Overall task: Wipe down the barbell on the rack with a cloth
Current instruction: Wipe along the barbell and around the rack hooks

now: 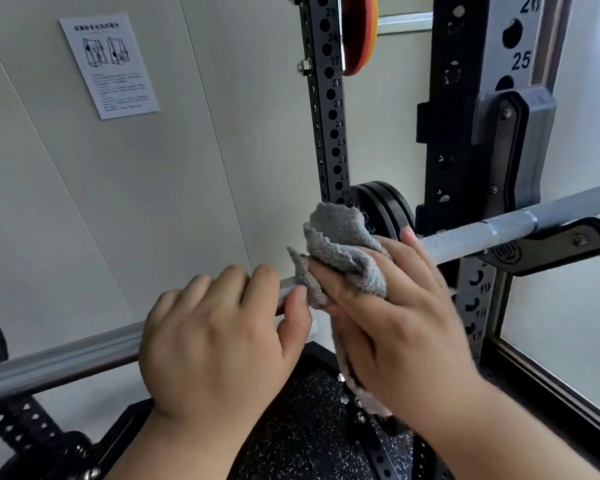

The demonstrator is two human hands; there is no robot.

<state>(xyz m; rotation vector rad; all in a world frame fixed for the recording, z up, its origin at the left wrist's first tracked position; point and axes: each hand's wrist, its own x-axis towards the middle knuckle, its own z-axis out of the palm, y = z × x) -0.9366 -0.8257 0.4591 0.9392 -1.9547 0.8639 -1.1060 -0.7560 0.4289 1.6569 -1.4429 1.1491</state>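
While my left hand (pixel 215 344) grips the barbell (pixel 465 238), I log my right hand (pixel 402 317) clutching the grey cloth (pixel 340 233) round it.

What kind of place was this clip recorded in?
Most likely a gym: a barbell rests on a numbered rack, weight plates sit behind it, and the floor is speckled rubber.

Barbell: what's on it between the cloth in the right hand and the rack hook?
Nothing: in the head view that stretch of barbell is bare knurled steel from the cloth in the right hand to the hook.
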